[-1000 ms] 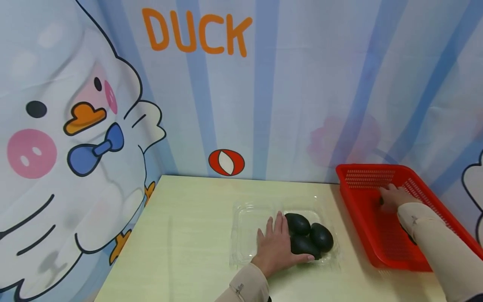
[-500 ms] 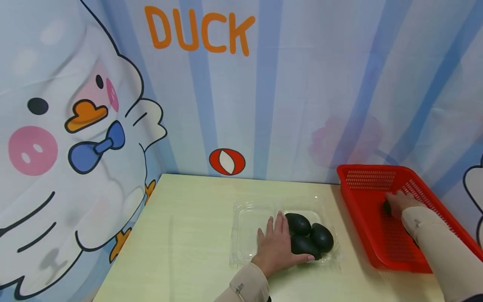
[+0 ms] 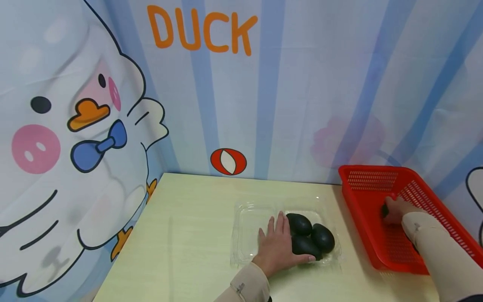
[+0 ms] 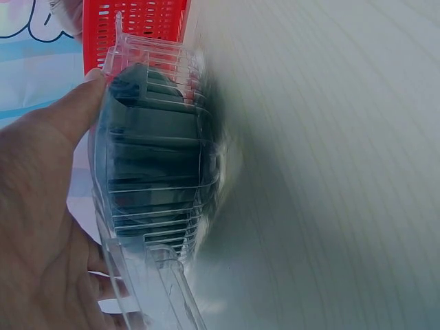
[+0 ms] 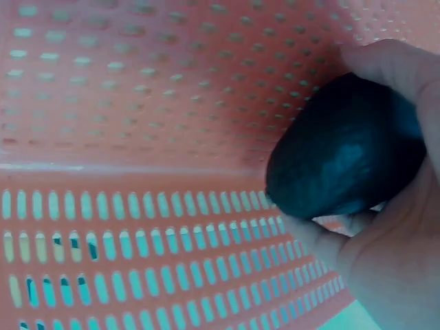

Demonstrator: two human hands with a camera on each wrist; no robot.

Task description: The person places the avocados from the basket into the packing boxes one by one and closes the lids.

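Observation:
A clear plastic clamshell lies unfolded on the table with three dark avocados grouped in its right half. My left hand rests over the middle of the clamshell, fingers extended and spread, thumb along the near rim beside the avocados. In the left wrist view the avocados show through the ribbed plastic wall. Inside the red basket, my right hand grips another dark avocado; the thumb lies on one side of it and the fingers curl round the other.
The red perforated basket stands at the table's right side, close to the back edge. Pale wood table extends left of the clamshell. A printed duck curtain hangs behind the table and down its left side.
My right hand has moved slightly within the basket, and more of the avocado in its fingers shows. The left hand keeps its place on the clamshell. The head view has shifted a little.

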